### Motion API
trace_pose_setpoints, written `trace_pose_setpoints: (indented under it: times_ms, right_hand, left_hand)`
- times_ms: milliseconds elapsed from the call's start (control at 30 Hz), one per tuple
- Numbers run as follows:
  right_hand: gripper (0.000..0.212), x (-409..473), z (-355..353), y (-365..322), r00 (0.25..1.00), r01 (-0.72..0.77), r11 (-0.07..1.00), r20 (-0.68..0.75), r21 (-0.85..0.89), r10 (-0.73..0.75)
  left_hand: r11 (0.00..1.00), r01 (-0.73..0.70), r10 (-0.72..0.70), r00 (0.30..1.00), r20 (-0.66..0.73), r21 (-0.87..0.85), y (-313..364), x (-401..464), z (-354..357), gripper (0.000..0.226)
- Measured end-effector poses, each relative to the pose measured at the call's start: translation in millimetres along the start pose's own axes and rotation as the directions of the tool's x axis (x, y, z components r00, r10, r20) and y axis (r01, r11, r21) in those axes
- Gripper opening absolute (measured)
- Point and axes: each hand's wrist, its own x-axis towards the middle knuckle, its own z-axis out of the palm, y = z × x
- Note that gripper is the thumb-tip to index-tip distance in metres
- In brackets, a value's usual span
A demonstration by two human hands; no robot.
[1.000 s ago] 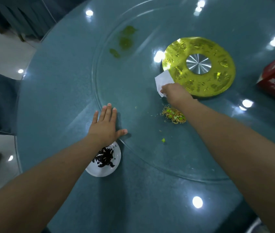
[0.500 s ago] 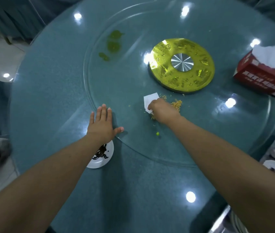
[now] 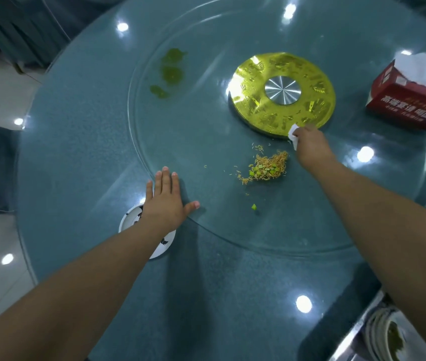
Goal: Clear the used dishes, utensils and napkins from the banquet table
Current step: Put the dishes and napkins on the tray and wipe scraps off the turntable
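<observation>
Teal speckled table (image 3: 76, 142), embossed gold disc (image 3: 256, 110); red tissue box (image 3: 409, 110), white napkin (image 3: 294, 138)

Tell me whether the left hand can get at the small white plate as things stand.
Probably yes. The left hand lies flat on the glass turntable's edge, its wrist directly over the white plate. Nothing lies between them; it need only draw back slightly.

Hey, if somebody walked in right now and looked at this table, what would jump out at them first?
Probably the shiny gold disc at the centre of the glass turntable, with the right hand holding a white napkin at its near edge. Just in front lies a pile of noodle and green vegetable scraps. The red tissue box sits far right.
</observation>
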Motion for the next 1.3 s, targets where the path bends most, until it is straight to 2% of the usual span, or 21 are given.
trace_pose_setpoints:
  times_ms: [100, 300, 433, 533, 700, 800, 1000, 1100, 1300]
  right_hand:
    - [0.023, -0.2, 7.6, -4.7, 0.994, -0.019, 0.999, 0.103, -0.036, 0.023]
    - [0.042, -10.6, 12.4, -5.7, 0.993, -0.04, 0.998, 0.108, -0.041, 0.045]
    - [0.04, -24.0, 11.7, -14.0, 0.994, -0.007, 0.999, 0.112, 0.036, 0.003]
    - [0.047, -38.5, 18.2, -26.7, 0.987, 0.01, 0.998, 0.162, 0.066, -0.021]
    - [0.054, -62.4, 30.5, -51.3, 0.979, -0.041, 0.993, 0.202, 0.115, 0.017]
    - [0.056, -75.8, 36.0, -64.7, 0.984, -0.061, 0.98, 0.176, 0.187, 0.028]
    - [0.057, -99.1, 46.5, -86.9, 0.978, -0.074, 0.98, 0.205, 0.184, 0.035]
    - [0.054, -113.3, 52.7, -99.4, 0.979, -0.048, 0.981, 0.204, 0.187, 0.009]
    - [0.054, -127.7, 57.6, -125.9, 0.968, 0.1, 0.988, 0.219, 0.114, -0.124]
  left_hand:
    - [1.0, -0.005, 0.005, 1.0, -0.002, 0.007, 1.2, 0.3, 2.5, 0.104]
    - [1.0, -0.015, 0.015, 0.999, -0.033, -0.006, 1.0, -0.1, 7.4, 0.104]
    - [0.999, -0.014, 0.013, 0.999, -0.043, -0.032, 1.3, -0.1, 7.9, 0.104]
    - [0.999, -0.012, 0.01, 0.999, -0.044, -0.04, 1.9, -1.9, 6.8, 0.104]
    - [0.999, 0.004, -0.006, 0.998, -0.058, -0.036, 7.5, -7.5, 5.4, 0.104]
    - [0.998, 0.001, -0.007, 0.997, -0.083, -0.063, 11.6, -13.7, 7.8, 0.105]
    - [0.994, -0.009, -0.004, 0.992, -0.123, -0.106, 25.0, -28.6, 12.0, 0.105]
    - [0.993, -0.007, -0.007, 0.993, -0.119, -0.117, 27.5, -32.3, 13.2, 0.105]
    - [0.992, -0.006, -0.008, 0.994, -0.107, -0.128, 27.7, -32.7, 7.7, 0.104]
